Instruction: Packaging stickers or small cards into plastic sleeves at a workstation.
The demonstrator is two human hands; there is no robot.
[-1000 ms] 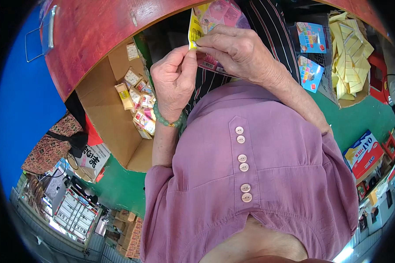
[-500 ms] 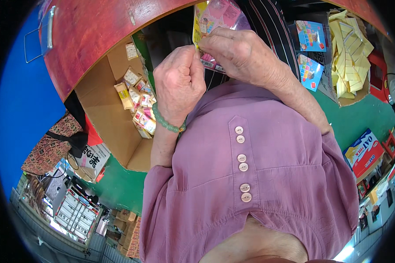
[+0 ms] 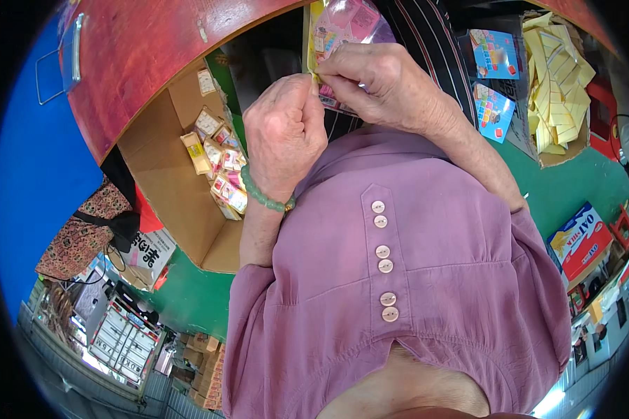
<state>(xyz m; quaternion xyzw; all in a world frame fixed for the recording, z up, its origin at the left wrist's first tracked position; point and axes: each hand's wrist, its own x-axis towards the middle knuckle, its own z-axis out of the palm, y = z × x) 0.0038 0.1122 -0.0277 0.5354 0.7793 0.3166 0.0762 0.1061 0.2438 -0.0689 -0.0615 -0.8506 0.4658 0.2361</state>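
Note:
My left hand [image 3: 285, 133], with a green bead bracelet at the wrist, is closed with thumb and bent fingers pinching the edge of a pink and yellow printed package [image 3: 349, 24] in shiny clear plastic. Thumb and forefinger of my right hand [image 3: 388, 87] pinch the same edge, so the fingertips of both hands nearly meet. Part of the package lies hidden behind the hands. Left of my left hand, a cardboard box [image 3: 154, 157] holds several small printed packets [image 3: 220, 153].
A red table edge [image 3: 147, 49] curves across the top. At right stands a box of folded yellow papers [image 3: 555, 84], with two blue printed cards [image 3: 495, 54] beside it. A red and blue carton [image 3: 580, 241] lies farther right on the green floor [image 3: 538, 181].
My right hand has turned slightly, its fingers bending more at the package edge. The package has shifted a little to the left. My left hand has barely moved.

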